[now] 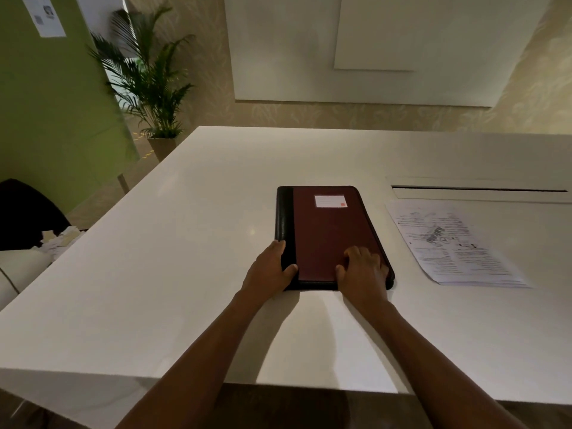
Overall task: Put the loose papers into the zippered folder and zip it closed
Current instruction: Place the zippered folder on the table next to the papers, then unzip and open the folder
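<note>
Zippered folder point(328, 236): maroon cover, black spine strip on its left, lying flat and closed on the white tabletop point(173, 274), long axis running away from the person. White label point(330, 201) near the far end, with a small red mark; text too small to read.

Left hand point(269, 270) grips the near-left corner at the spine, thumb curled over the top, fingers along the edge. Right hand point(363, 270) rests on the near-right part of the cover, fingers bent and pressing down; whether it pinches a zipper pull cannot be told.

Loose papers point(455, 243): printed sheets stacked flat to the right of the folder, apart from it, nearer the right hand. Print is blurred, illegible.

Judgement: folder not yet opened; the right hand is better placed to fetch the papers.

Beyond: potted palm point(148, 78), green wall, slot in the tabletop point(479, 189).
</note>
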Demonstrator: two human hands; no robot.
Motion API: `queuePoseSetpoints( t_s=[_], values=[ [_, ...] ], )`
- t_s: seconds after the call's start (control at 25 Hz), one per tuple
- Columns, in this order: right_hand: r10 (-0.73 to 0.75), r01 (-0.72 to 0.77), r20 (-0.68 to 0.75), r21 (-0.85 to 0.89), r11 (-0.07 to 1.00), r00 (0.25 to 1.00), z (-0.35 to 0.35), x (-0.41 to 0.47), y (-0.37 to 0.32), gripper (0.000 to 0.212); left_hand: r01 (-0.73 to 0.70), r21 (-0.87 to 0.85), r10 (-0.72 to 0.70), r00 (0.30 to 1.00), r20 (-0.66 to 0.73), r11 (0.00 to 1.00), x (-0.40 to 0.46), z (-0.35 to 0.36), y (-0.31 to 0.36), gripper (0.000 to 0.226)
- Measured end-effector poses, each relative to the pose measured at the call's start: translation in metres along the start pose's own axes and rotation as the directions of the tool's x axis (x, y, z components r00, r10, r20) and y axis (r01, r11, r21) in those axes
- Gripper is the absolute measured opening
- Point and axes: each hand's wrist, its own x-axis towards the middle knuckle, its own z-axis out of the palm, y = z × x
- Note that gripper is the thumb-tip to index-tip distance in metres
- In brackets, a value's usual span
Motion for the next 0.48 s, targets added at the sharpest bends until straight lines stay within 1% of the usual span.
queuePoseSetpoints(
  t_s=[0.16,0.24,0.32,0.48],
  values=[
    [0.122,-0.122,-0.013,-0.008,0.992,0.992,-0.004,0.014,0.023,0.034,0.025,0.048,-0.027,0.998,0.051,0.999,0.014,0.000,0.009,0.078],
    [0.182,-0.182,0.009,0.034,0.983,0.983,-0.006,0.018,0.029,0.042,0.039,0.049,-0.042,0.997,0.061,0.998,0.020,0.000,0.012,0.081],
    [0.203,-0.206,0.032,0.102,0.973,0.979,-0.007,0.022,0.032,0.047,0.042,0.037,-0.045,0.997,0.069,0.998,0.027,0.001,0.011,0.083],
    [0.225,-0.234,0.076,0.145,0.961,0.971,-0.010,0.033,0.035,0.049,0.054,0.018,-0.055,0.996,0.069,0.998,0.040,0.001,0.009,0.081]
  ],
)
